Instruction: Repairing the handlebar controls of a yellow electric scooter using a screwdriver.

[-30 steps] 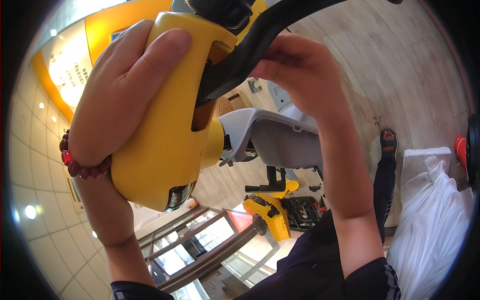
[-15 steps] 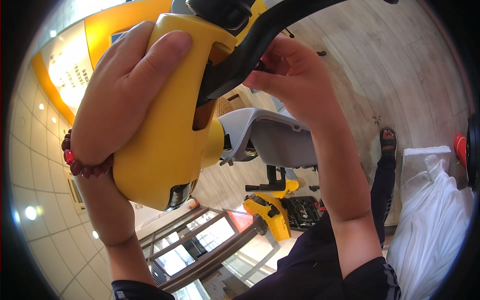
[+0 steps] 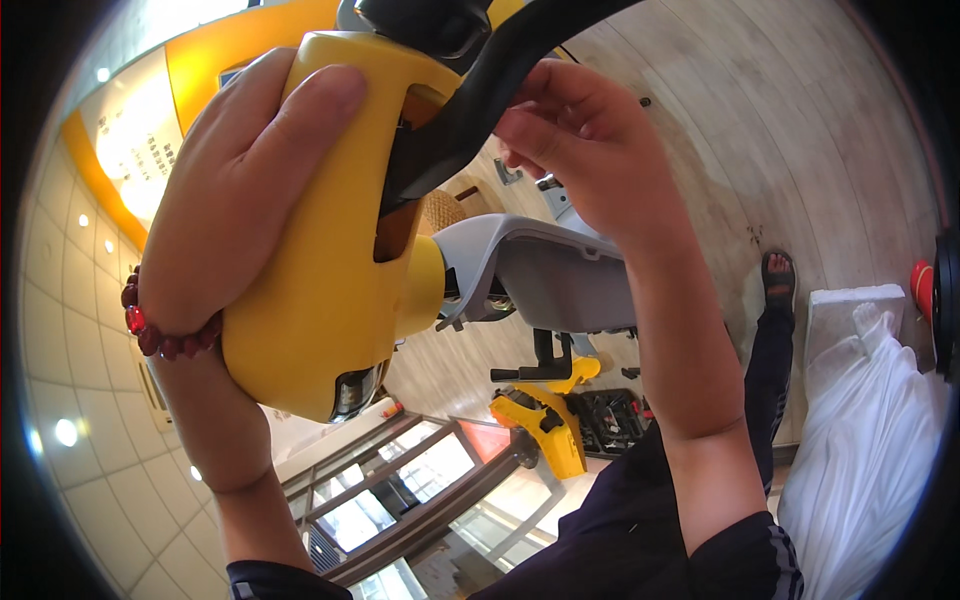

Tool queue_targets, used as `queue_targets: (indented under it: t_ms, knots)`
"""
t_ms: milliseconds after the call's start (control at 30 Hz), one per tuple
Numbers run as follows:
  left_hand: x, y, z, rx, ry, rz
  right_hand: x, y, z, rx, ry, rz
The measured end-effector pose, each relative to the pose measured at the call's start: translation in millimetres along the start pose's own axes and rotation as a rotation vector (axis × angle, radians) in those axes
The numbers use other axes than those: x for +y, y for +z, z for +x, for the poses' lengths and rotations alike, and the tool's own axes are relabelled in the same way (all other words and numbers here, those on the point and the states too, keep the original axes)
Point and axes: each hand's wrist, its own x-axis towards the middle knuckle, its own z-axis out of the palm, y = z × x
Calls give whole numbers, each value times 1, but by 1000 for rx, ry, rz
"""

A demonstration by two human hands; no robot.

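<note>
A yellow plastic cover [image 3: 300,250] fills the left middle, with a slot in its side and a small clear-lensed lamp [image 3: 352,392] at its lower end. My left hand [image 3: 245,190] clasps the cover from the left, thumb across its face and other fingers out of sight behind. From the slot a curved black handlebar [image 3: 460,120] rises to the upper right. My right hand [image 3: 590,140] is beside the bar, its fingers curled and the tips partly hidden behind it. Whatever those fingers pinch, if anything, cannot be made out. A red bead bracelet [image 3: 170,345] circles my left wrist.
Below the bar is a grey plastic body panel [image 3: 550,275]. A yellow part [image 3: 545,425] and a black tool case [image 3: 610,420] lie on the floor. White sheeting [image 3: 860,430] drapes at the right, beside a pale block [image 3: 855,295]. A sandalled foot [image 3: 778,275] stands nearby.
The cover and bar have shifted slightly left, with my left hand still on the cover. My right-hand fingers have changed position beside the bar, and the hand has turned a little.
</note>
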Motion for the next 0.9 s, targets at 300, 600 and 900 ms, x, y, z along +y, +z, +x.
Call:
queue_targets:
  t_ms: [300, 600, 900]
  knots:
    - [1, 6, 1, 79, -3, -180, 5, -6, 6, -88, -52, 79]
    - [6, 3, 1, -20, -79, -198, 0, 2, 7, -5, -104, -123]
    - [11, 10, -1, 37, -100, -360, 2, -4, 10, 15, -153, -94]
